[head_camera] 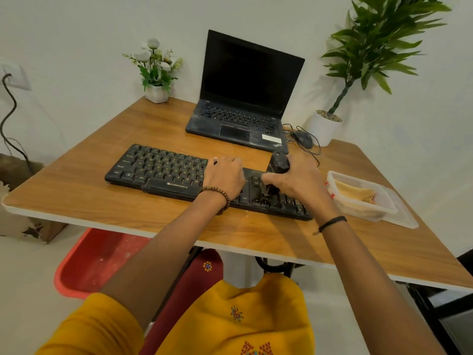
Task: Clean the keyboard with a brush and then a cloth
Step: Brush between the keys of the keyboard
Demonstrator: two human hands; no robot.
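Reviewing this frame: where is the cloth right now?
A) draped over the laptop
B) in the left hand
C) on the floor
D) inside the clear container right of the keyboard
D: the yellowish cloth lies in the clear container beside the right end of the keyboard, while the right hand grips the brush on the keys.

Room, seen from the seat side:
- Wall (76,26): plain white, meeting in a corner behind the furniture; evenly lit, soft shadows.
- Surface (76,196): wood-grain top, white edge, on a black frame (271,268).
- Wall socket (15,76), far left, with a black cable (9,106) hanging from it.
- Small flower pot (156,94), white blooms, at the back corner of the surface.
- Tall leafy plant (378,44) in a white pot (323,130), right.
- Floor (25,290): pale.
- Red tub (97,260) under the surface.
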